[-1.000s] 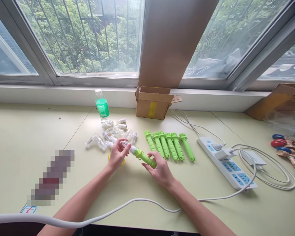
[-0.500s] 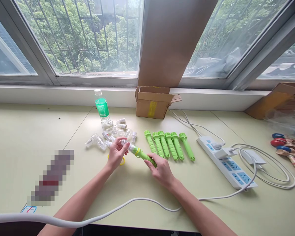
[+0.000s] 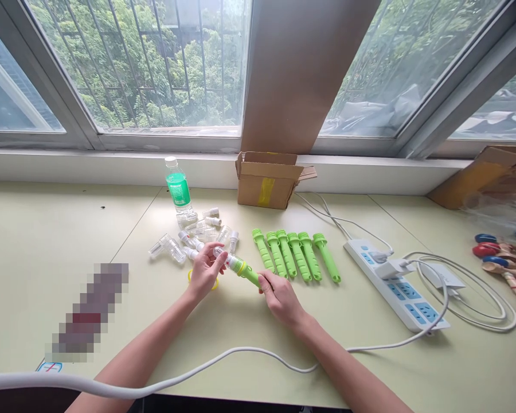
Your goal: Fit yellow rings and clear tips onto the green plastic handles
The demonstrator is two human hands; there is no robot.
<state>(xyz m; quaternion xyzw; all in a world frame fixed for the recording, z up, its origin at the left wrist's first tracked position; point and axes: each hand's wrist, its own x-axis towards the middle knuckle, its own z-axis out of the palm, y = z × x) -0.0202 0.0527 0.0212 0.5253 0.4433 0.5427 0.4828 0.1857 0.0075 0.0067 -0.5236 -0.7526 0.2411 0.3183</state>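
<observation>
My left hand [image 3: 204, 274] pinches a clear plastic cap [image 3: 220, 253] that sits on the end of a green handle [image 3: 246, 272]. My right hand [image 3: 279, 296] is wrapped round the handle's other end. A yellow ring [image 3: 191, 277] lies on the table under my left hand. A pile of clear plastic parts [image 3: 198, 234] lies just beyond my left hand. Several more green handles [image 3: 296, 256] lie side by side to the right.
A green-labelled water bottle [image 3: 178, 188] and an open cardboard box [image 3: 267, 181] stand near the window ledge. A white power strip [image 3: 398, 290] with cables lies at the right. A white cable [image 3: 223, 355] crosses in front of my arms. Red and blue wooden toys [image 3: 503, 264] lie far right.
My right hand has slid up the green handle and closed round it. My left hand has turned a little on the clear cap.
</observation>
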